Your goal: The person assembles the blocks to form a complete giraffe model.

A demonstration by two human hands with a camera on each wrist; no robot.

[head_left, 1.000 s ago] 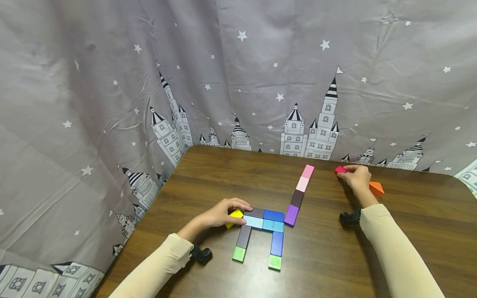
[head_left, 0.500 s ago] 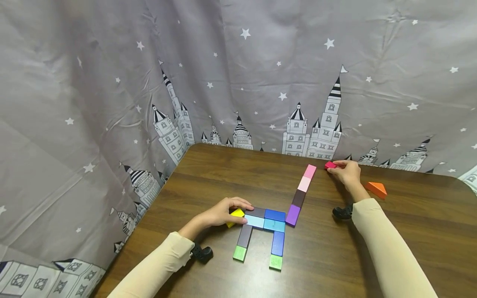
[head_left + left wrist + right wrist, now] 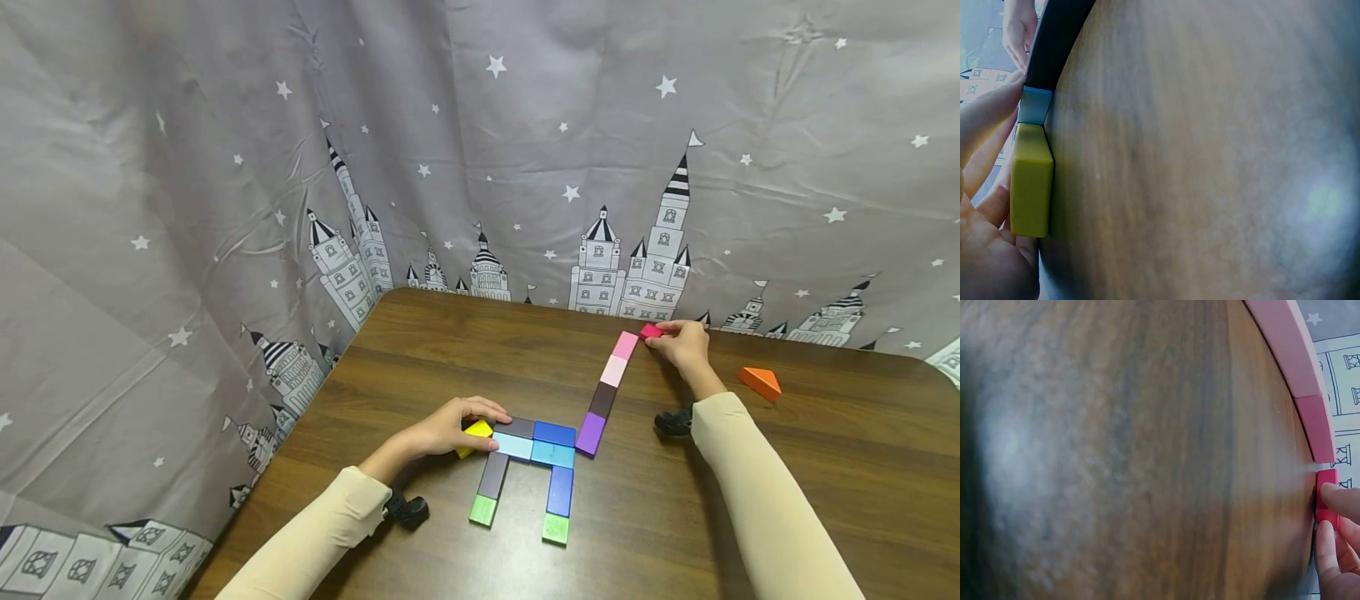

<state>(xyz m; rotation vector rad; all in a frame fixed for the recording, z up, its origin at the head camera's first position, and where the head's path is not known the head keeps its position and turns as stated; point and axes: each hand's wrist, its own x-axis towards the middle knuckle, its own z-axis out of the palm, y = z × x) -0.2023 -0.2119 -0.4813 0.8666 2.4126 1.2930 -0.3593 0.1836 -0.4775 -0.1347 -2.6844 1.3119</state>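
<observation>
My right hand (image 3: 684,346) pinches a small red block (image 3: 651,332) between thumb and fingers, low over the table's far side. A narrow gap parts it from the pink block (image 3: 1318,428) at the top of a slanted row. Below that come a pale pink block (image 3: 613,371), a dark brown one (image 3: 602,400) and a purple one (image 3: 590,434). My left hand (image 3: 446,427) rests at the left end of the block figure, index finger on a dark grey block (image 3: 514,427) and thumb at a light blue block (image 3: 514,448). A yellow block (image 3: 1032,181) sits inside its curve.
An orange triangular block (image 3: 761,382) lies to the right. Blue blocks (image 3: 555,433) continue the figure, and two legs end in green blocks (image 3: 482,510). A grey castle-print curtain (image 3: 487,167) hangs behind the wooden table (image 3: 637,533).
My right hand has slid left along the far side with the red block, up beside the pink block. The orange block shows fully now. My left hand has stayed in place.
</observation>
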